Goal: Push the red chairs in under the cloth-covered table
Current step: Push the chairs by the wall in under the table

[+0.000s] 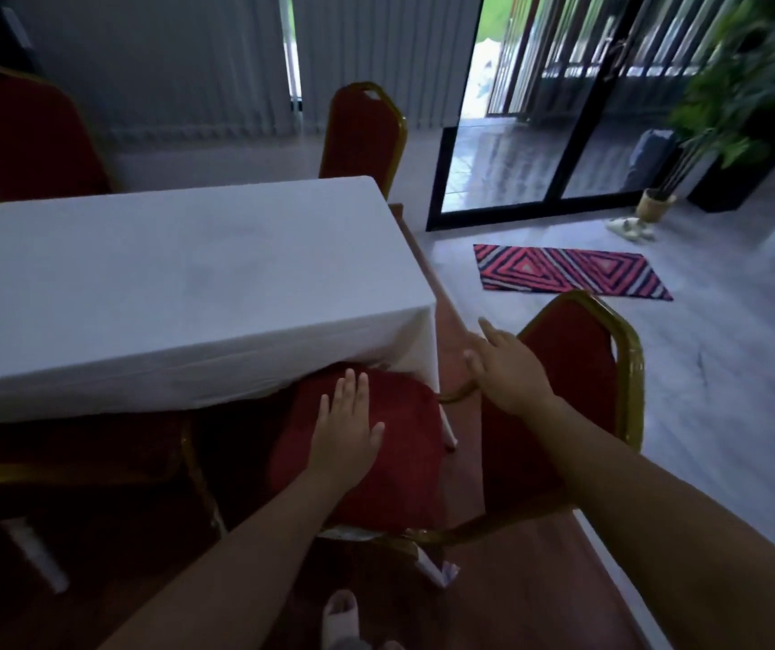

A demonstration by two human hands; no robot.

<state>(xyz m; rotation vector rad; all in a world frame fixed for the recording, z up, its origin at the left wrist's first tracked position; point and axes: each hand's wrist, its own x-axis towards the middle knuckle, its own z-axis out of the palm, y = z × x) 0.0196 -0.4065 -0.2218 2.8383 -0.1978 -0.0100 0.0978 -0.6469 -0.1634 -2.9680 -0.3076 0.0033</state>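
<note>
A red chair with a gold frame stands at the near right corner of the white cloth-covered table, turned so its backrest faces right. The front of its seat lies under the cloth's edge. My left hand rests flat on the seat, fingers apart. My right hand is at the frame beside the backrest, fingers spread; a grip is not visible. Another red chair sits to the left, its seat under the table. Two more red chairs, one and another, stand at the far side.
A patterned red mat lies on the grey floor to the right. A glass sliding door and a potted plant are beyond it. My sandalled foot is just behind the chair.
</note>
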